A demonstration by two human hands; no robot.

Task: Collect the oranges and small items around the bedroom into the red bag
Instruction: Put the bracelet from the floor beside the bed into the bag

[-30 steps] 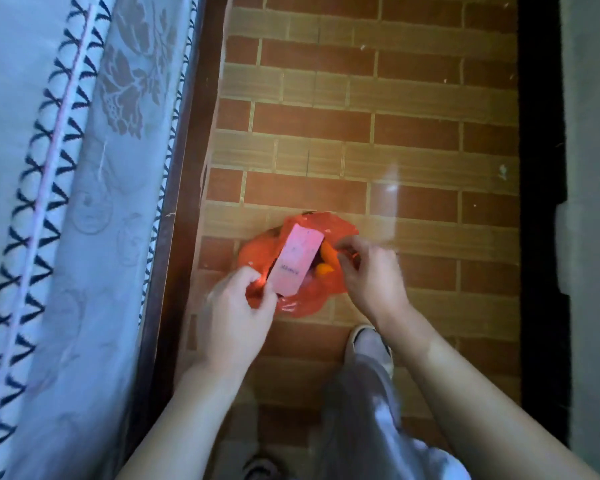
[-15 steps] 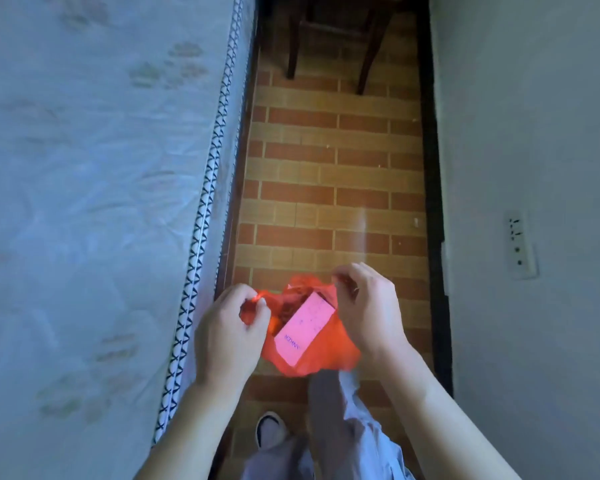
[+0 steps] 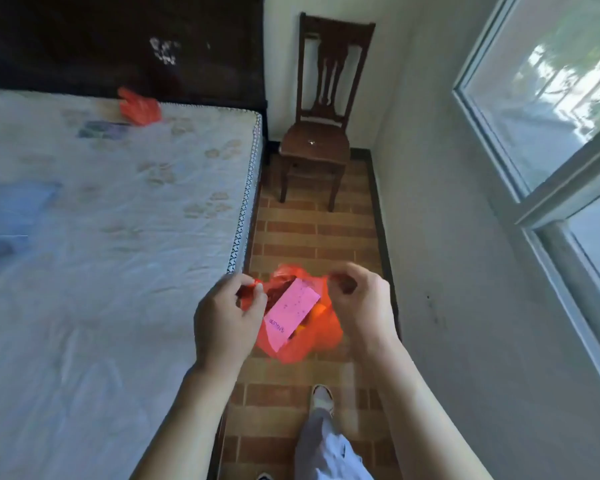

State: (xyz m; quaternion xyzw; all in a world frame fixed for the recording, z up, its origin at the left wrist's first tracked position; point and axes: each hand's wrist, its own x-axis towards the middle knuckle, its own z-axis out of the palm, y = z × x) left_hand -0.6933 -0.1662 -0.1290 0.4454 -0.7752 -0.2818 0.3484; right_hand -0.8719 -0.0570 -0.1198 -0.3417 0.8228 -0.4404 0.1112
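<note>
Bag mouth needs widening: left hand [image 3: 227, 317] and right hand [image 3: 361, 303] each pinch red bag [image 3: 321, 336] rim; I keep pink card [image 3: 291, 310] upright beside orange [image 3: 317, 310].

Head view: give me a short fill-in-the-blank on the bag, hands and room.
1. Both hands, left hand and right hand, hold the ___ bag.
2. A ___ box sticks out of it.
3. The wooden chair stands on the floor beside the ___.

Missing: red; pink; bed
</note>
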